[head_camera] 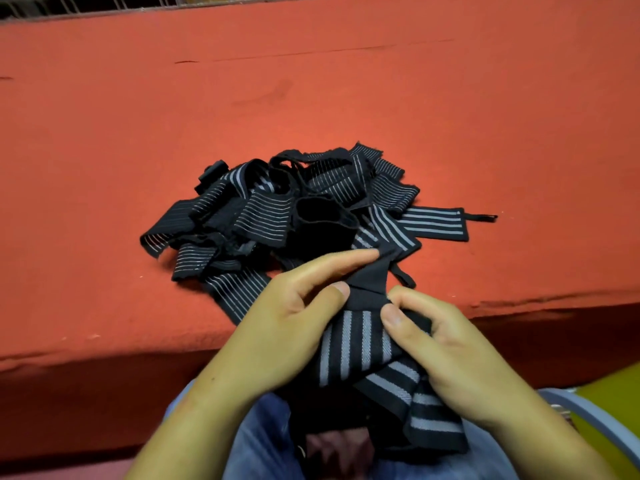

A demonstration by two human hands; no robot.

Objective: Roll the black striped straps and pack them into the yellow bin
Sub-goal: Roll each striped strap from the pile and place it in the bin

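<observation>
Two hands hold one strap (349, 344) between them, just over the person's lap. The left hand (277, 327) pinches its plain black end, forefinger stretched along the top and thumb pressed against it. The right hand (450, 348) grips the striped part, thumb on top and fingers curled round. Below the right hand the strap falls in folds, grey stripes showing, onto the jeans (263, 445). Just beyond the fingertips lies the pile (277, 209) of other straps, loose and tangled, one reaching out flat past the right hand. They rest on a red cloth (311, 81) that spreads well beyond both hands. Outside the right wrist, low at the edge, a corner of the yellow bin (616, 403) shows; what is in it I cannot tell.
</observation>
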